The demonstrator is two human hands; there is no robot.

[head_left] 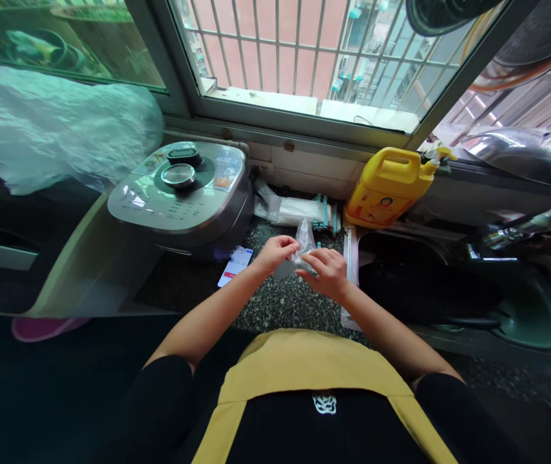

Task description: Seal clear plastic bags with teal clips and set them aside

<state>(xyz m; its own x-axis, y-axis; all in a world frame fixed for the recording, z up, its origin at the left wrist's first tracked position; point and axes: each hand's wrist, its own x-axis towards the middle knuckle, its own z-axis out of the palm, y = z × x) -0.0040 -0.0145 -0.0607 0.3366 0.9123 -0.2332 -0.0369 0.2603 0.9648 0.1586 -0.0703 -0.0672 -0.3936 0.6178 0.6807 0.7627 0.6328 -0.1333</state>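
My left hand (278,252) pinches the edge of a small clear plastic bag (305,236) above the speckled countertop (285,303). From the other side, my right hand (326,269) has its fingers bent against the same bag, closed on its lower part. The bag's top stands up in a crumpled point between the two hands. What is inside it, if anything, I cannot make out. Just behind lies a white packet (299,211) in clear plastic with teal clips or strips at its right end. A phone (235,266) with a lit screen rests left of my left hand.
A rice cooker (183,187) stands on the left, with a large plastic-covered bundle (62,129) beyond it. At the back right is a yellow jug (386,190). The sink (541,316) holds a dark pan (430,283), with a faucet (521,232) above. A barred window runs behind.
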